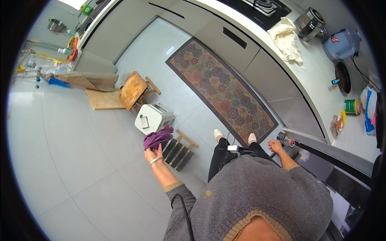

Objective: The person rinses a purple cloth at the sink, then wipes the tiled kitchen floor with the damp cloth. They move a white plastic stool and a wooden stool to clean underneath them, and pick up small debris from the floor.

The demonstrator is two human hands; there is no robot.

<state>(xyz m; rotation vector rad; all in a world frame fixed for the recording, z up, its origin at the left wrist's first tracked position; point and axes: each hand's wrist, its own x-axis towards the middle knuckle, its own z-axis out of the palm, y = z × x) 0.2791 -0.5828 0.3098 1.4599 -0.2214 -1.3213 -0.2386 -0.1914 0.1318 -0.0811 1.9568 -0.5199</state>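
Observation:
A crumpled purple cloth (158, 137) is pinched in the fingers of my left hand (153, 154), which is stretched out to the left. Beneath and beyond the cloth stands a white plastic stool (148, 120) with a small flat object (144, 122) on its top. A low stool with dark slats (178, 155) is just right of that hand. My right hand (275, 146) hangs at my side with its fingers loosely curled. Close beside it is a clear plastic bottle (285, 138); I cannot tell whether the two touch, but the hand does not appear to hold it.
A patterned mat (223, 90) lies along the cabinets. Past the white stool are a wooden stool (132, 90) and a board (105, 99). The counter (316, 87) bears a gas hob (256, 10), a cream cloth (285, 40), a kettle (309, 24) and a frying pan (343, 78).

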